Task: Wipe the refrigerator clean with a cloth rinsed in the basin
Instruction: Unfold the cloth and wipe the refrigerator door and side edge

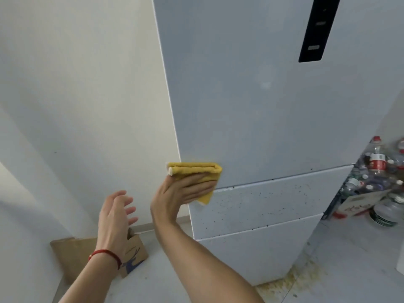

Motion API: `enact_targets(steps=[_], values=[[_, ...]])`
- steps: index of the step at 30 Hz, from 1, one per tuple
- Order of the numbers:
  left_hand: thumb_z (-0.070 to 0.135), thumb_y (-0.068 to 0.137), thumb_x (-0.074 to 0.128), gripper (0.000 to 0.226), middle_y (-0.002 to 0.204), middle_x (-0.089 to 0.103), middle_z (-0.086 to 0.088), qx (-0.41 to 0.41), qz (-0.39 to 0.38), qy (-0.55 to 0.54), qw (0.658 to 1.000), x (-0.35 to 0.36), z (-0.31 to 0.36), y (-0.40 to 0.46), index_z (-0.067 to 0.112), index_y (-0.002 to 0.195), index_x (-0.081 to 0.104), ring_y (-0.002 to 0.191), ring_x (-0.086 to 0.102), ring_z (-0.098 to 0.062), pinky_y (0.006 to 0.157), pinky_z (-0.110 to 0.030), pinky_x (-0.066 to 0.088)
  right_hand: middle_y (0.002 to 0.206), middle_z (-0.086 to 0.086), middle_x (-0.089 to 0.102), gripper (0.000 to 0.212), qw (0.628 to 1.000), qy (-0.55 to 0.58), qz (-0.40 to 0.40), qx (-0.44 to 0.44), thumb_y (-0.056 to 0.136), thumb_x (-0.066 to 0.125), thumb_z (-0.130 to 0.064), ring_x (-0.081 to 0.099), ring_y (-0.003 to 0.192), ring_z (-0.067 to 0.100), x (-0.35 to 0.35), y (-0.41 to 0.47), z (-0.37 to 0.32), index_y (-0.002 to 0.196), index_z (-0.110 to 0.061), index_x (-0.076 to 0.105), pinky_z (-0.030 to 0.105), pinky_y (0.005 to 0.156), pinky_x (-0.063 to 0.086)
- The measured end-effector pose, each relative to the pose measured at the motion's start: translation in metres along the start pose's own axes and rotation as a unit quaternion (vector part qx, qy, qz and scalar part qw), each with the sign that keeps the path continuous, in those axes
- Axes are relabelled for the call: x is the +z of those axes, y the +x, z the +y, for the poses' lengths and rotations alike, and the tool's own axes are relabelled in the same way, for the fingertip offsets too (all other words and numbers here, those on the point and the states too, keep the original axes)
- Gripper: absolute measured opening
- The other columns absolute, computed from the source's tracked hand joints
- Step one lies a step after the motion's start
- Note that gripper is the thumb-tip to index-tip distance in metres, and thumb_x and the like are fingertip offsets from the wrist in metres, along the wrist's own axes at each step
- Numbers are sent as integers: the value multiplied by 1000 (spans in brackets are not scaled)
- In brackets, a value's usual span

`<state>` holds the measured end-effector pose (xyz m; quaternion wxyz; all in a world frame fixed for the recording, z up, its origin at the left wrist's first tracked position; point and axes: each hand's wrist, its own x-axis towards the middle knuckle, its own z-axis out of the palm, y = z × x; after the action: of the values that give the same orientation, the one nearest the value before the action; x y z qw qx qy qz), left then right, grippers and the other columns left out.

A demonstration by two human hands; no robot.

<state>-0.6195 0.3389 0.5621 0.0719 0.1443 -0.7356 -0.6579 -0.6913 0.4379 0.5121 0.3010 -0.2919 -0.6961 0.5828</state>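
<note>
A tall pale grey refrigerator (pixel 251 106) fills the middle and right of the view, with a black control strip (pixel 317 29) high on its upper door. My right hand (pixel 181 191) presses a folded yellow cloth (pixel 196 171) flat against the lower left corner of the upper door, right at the seam above the middle drawer (pixel 262 206). That drawer's front is dotted with dark specks. My left hand (pixel 115 215) hovers to the left of the refrigerator with its fingers spread and nothing in it; a red string circles its wrist. No basin is in view.
A white wall (pixel 87 95) runs along the left. A brown cardboard box (pixel 87 256) with a blue deer print sits on the floor by the wall. Several plastic bottles (pixel 376 167) and a jar are heaped at the right. Yellowish grime stains the floor (pixel 290 278) at the refrigerator's foot.
</note>
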Motion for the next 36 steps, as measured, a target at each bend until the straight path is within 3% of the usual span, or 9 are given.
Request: enact_targets(steps=[3, 6, 8, 13, 16, 23, 29, 32, 36], values=[[25, 105, 43, 27, 116, 65, -10, -6, 28, 18, 999, 4, -3, 0, 17, 127, 56, 104, 65, -29, 82, -45, 57, 158, 46, -19, 81, 1000, 9, 4, -10, 105, -8, -46, -24, 148, 60, -12, -16, -7, 154, 18, -5, 61, 124, -14], [19, 102, 46, 23, 108, 67, -6, 43, 23, 37, 998, 30, 4, -11, 17, 122, 57, 98, 67, -27, 86, -49, 58, 161, 40, -22, 77, 994, -33, 16, -103, 110, 7, -45, -23, 151, 55, -52, 23, 16, 156, 14, -10, 68, 123, -2], [16, 99, 47, 20, 101, 67, -5, 64, 22, 33, 997, 54, 6, -20, 18, 116, 58, 90, 66, -25, 80, -45, 57, 162, 35, -27, 90, 995, -14, 77, -70, 106, 15, -60, -24, 152, 50, -88, 76, 25, 157, 7, -17, 70, 121, 2], [8, 86, 45, 16, 70, 42, -4, 88, 95, -33, 991, 111, 0, -50, 18, 74, 44, 63, 39, -21, 57, -36, 34, 166, 23, -29, 101, 991, -1, 128, -40, 94, 15, -71, -25, 155, 38, -204, 202, 45, 160, -3, -19, 60, 125, -7], [-6, 86, 51, 20, 70, 41, -3, 115, 74, -15, 991, 130, -8, -67, 11, 77, 44, 63, 38, -21, 60, -33, 32, 167, 17, -31, 101, 992, 4, 125, -36, 92, 16, -72, -27, 156, 32, -256, 245, 56, 161, -8, -22, 54, 126, -13], [6, 92, 58, 21, 95, 60, -4, 104, 104, 71, 987, 143, -28, -60, 17, 109, 54, 85, 57, -30, 83, -45, 47, 172, 14, -18, 87, 984, 48, 165, 47, 93, 17, -59, -13, 159, 32, -348, 335, 61, 164, -20, -15, 56, 127, -6], [9, 93, 62, 49, 126, 57, 2, 75, 21, 164, 983, 134, -33, -45, 19, 138, 47, 101, 60, -20, 85, -35, 44, 169, 20, -23, 82, 984, 61, 156, 66, 100, 15, -50, -14, 159, 33, -304, 294, 56, 162, -8, -18, 52, 128, -4], [9, 91, 62, 53, 128, 58, 9, 69, -51, 173, 981, 137, -38, -33, 27, 138, 46, 109, 61, -19, 89, -39, 49, 168, 24, -22, 82, 992, 53, 109, 32, 100, 17, -46, -14, 159, 36, -250, 230, 53, 161, 0, -14, 49, 129, -3], [7, 91, 64, 47, 124, 61, 1, 64, -58, 155, 984, 137, -41, -22, 21, 133, 46, 112, 58, -19, 91, -34, 45, 164, 37, -18, 71, 998, -1, 52, -44, 105, 26, -26, -11, 156, 49, -177, 149, 60, 159, 10, -2, 62, 125, 5]])
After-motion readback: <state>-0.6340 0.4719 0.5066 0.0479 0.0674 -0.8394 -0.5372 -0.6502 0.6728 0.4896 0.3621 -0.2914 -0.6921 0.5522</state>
